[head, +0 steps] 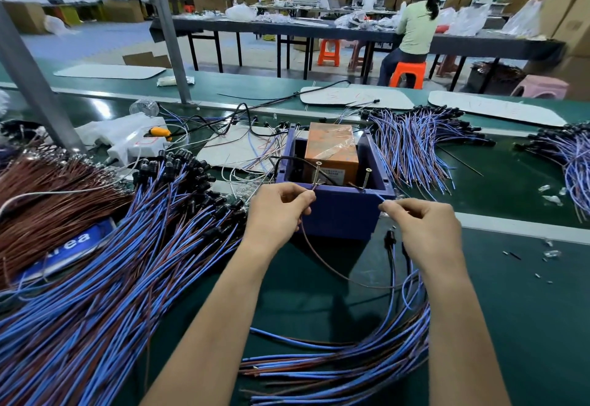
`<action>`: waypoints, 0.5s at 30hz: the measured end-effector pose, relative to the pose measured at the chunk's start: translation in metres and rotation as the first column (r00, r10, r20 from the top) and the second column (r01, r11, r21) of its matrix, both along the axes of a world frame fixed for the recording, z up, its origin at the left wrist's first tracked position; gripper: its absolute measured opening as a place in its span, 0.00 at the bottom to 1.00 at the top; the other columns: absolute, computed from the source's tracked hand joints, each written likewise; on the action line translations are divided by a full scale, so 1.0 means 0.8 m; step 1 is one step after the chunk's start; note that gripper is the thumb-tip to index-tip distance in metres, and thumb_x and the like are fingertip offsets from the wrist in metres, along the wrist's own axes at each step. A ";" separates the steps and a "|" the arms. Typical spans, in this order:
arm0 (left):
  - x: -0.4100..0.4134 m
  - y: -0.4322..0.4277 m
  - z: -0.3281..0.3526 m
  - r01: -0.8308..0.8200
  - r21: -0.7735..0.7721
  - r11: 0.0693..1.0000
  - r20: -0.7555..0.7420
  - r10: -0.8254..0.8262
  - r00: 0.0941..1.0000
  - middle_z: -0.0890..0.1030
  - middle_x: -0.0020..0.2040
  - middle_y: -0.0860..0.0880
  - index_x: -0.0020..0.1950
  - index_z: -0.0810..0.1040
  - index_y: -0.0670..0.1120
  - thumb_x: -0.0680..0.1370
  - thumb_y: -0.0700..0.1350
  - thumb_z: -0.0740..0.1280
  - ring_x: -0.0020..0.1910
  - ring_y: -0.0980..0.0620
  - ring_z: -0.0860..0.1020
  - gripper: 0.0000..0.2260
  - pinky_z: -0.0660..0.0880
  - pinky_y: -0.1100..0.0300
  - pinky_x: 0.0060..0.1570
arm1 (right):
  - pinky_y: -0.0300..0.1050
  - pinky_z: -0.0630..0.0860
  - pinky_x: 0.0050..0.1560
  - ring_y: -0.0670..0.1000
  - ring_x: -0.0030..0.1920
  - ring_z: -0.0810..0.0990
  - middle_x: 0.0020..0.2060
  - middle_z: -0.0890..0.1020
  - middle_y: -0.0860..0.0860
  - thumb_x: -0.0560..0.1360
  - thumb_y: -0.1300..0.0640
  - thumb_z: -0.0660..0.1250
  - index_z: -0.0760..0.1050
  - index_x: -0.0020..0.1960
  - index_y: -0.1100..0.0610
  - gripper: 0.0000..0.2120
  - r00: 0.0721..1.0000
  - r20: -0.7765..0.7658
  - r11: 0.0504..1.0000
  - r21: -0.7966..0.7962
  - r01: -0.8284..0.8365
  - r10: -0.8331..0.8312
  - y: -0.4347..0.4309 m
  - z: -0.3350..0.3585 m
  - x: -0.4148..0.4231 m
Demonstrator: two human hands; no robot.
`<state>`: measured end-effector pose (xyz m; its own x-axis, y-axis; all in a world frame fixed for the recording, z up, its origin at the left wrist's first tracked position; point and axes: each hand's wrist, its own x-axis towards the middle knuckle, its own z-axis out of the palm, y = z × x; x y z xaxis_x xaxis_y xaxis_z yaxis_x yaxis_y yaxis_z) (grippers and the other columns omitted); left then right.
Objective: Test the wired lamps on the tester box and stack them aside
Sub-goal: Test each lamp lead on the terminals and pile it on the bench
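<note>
Green factory desk (510, 310), cartons and other workers far behind. Far left: heap of thin brown loose wires (48, 201). Next to it, a big pile of blue-and-brown wired lamps with black heads (127, 262), likely untested. Left hand (277, 211) pinches the brown lead (319, 258) of one lamp, its tip at or just beside the left brass screw (316, 172) on the near rim of the purple plastic tester box (338, 217), mid desk. Right hand (421, 226) pinches the blue lead (383, 203) at the box's near right corner, apparently short of the right screw (366, 179). Small black lamp heads (390, 241) dangle just below it. Near right: loose bundle of same lamps (351, 364). Far right of the box: fanned stacks (415, 143), probably tested. Lamps look light, leads floppy and tangle-prone. Best pinched near the stripped ends and lifted by the leads, not the heads.
</note>
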<state>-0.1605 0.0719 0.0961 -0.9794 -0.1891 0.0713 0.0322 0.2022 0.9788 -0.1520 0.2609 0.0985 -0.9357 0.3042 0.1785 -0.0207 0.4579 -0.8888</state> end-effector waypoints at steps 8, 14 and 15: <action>-0.006 -0.002 -0.007 -0.040 -0.114 0.993 -0.048 0.035 0.998 0.76 0.25 0.55 0.35 0.81 0.50 0.75 0.44 0.70 0.22 0.61 0.70 0.08 0.70 0.62 0.30 | 0.41 0.68 0.34 0.47 0.32 0.74 0.29 0.80 0.49 0.74 0.54 0.70 0.84 0.40 0.51 0.05 0.998 -0.053 1.000 -0.024 -0.020 0.019 -0.016 -0.007 -0.007; -0.007 -0.002 -0.008 -0.153 -0.212 0.965 -0.134 0.126 0.983 0.77 0.24 0.58 0.34 0.80 0.51 0.75 0.47 0.70 0.23 0.64 0.72 0.09 0.76 0.58 0.36 | 0.42 0.70 0.37 0.51 0.36 0.76 0.33 0.82 0.53 0.75 0.55 0.69 0.80 0.39 0.51 0.06 0.994 -0.112 0.998 -0.057 0.006 -0.013 -0.023 -0.009 -0.010; -0.007 -0.003 -0.008 -0.169 -0.226 0.959 -0.145 0.138 0.980 0.77 0.25 0.58 0.33 0.80 0.51 0.75 0.47 0.70 0.24 0.64 0.72 0.10 0.76 0.58 0.37 | 0.40 0.69 0.36 0.51 0.36 0.75 0.33 0.82 0.53 0.75 0.55 0.69 0.80 0.39 0.51 0.06 0.993 -0.117 0.998 -0.065 0.021 -0.028 -0.024 -0.010 -0.011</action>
<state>-0.1661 0.0698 0.0896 -0.9199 -0.2990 0.2537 0.1032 0.4395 0.8923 -0.1605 0.2418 0.0905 -0.9013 0.3412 0.2668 -0.1166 0.4021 -0.9082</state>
